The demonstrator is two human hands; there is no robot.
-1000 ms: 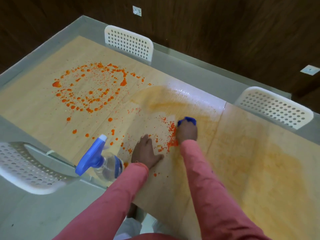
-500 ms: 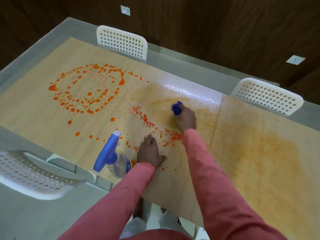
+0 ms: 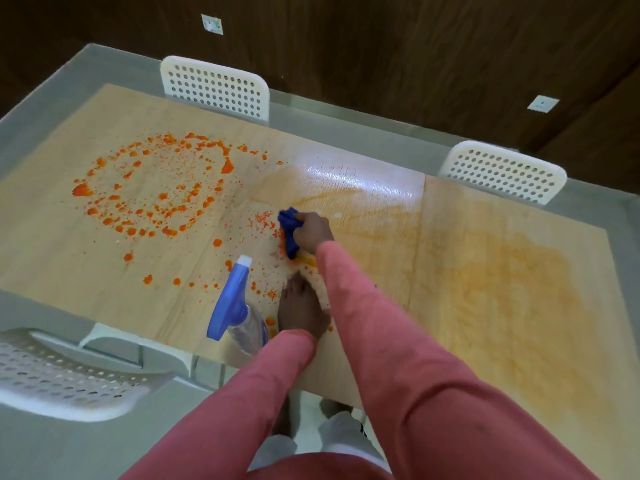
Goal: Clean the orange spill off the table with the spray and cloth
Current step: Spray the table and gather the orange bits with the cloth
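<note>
My right hand [image 3: 310, 232] grips a bunched blue cloth [image 3: 290, 230] and presses it onto the wooden table [image 3: 69, 258] near its middle. Orange spill drops [image 3: 152, 195] lie in a ring on the left half, with smaller specks right beside the cloth. A pale orange smear [image 3: 512, 271] covers the right half. My left hand [image 3: 299, 311] rests flat on the table near the front edge, fingers straight. A clear spray bottle with a blue trigger head [image 3: 232, 299] stands just left of that hand, untouched.
Two white perforated chairs [image 3: 216, 88] [image 3: 505, 171] stand at the far side of the table. A third white chair [image 3: 59, 372] sits at the near left. A dark wood wall runs behind. The table's front edge is close to my body.
My right hand has swept the cloth leftward and toward me across the specks, leaving fewer specks near my left hand. The left hand and bottle stayed put.
</note>
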